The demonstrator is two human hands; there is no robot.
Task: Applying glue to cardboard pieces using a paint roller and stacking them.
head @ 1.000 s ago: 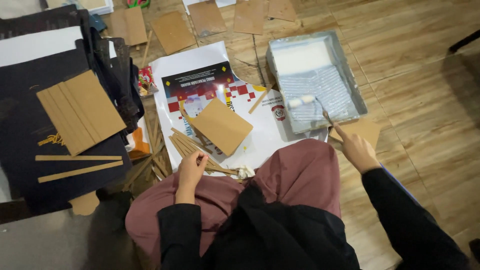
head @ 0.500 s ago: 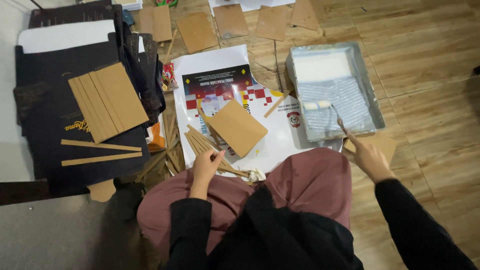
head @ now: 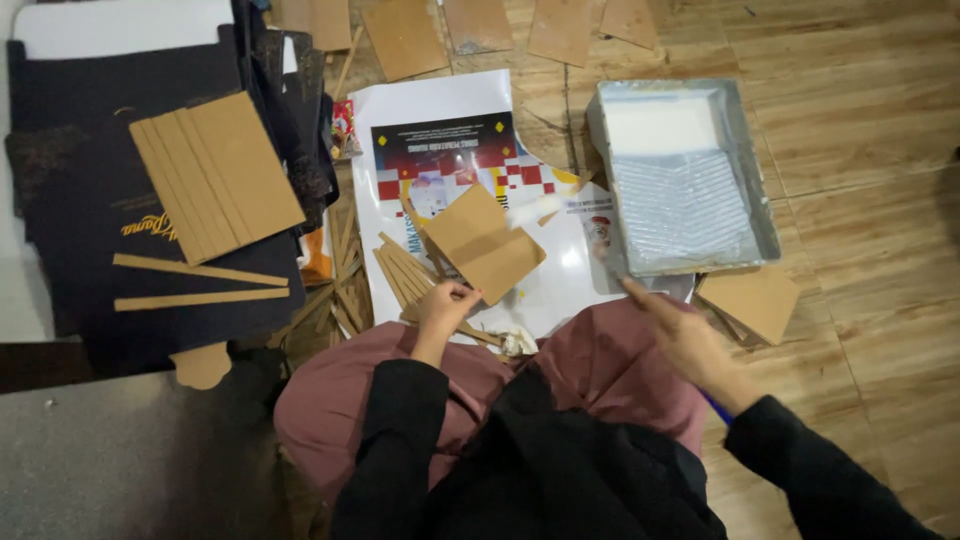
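A cardboard square (head: 483, 243) lies on the poster (head: 450, 110) just beyond the left hand (head: 446, 305); the tray (head: 682, 180) sits beyond the right hand (head: 680, 335).

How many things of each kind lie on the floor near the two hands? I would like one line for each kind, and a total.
Metal paint tray: 1
Printed white poster: 1
Brown cardboard square on the poster: 1
Brown square right of the tray: 1
Ribbed cardboard panel on black sheets: 1
Long loose cardboard strips on black sheets: 2
Total: 7
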